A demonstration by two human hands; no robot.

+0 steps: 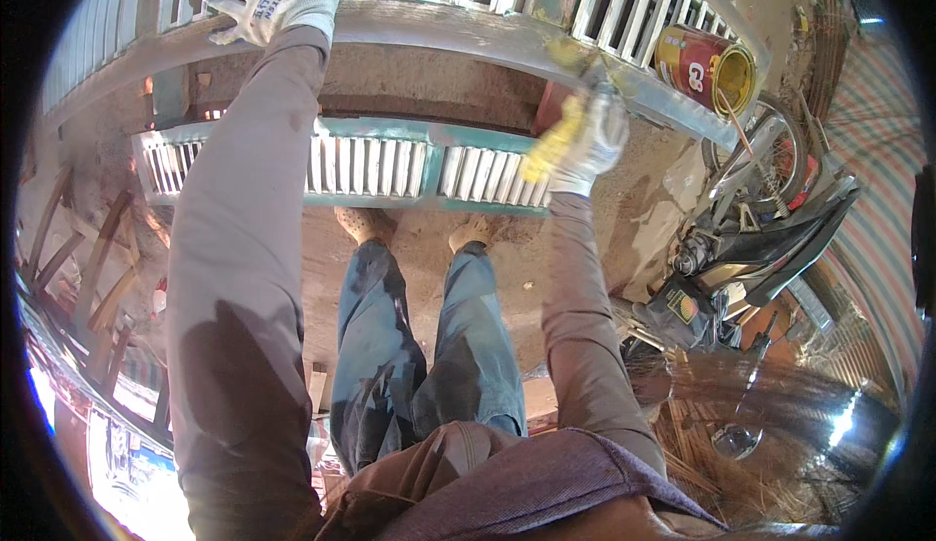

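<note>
My left hand, in a pale work glove, lies with its fingers spread on the rail of a slatted panel at the top. My right hand, in a white and yellow glove, is closed beside the panel's near rail, right of centre. Motion smears what it grips; a dark, yellowish blur shows past the fingers, and I cannot tell its kind. Yellowish stains mark the rail there. On the panel's right end a red and yellow paint can lies tilted, its open mouth facing right, with a thin stick at its rim.
A second, green-edged slatted panel lies below the first, just ahead of my feet. To the right stands a motorbike beside a striped sheet. Curved wooden pieces stand at the left.
</note>
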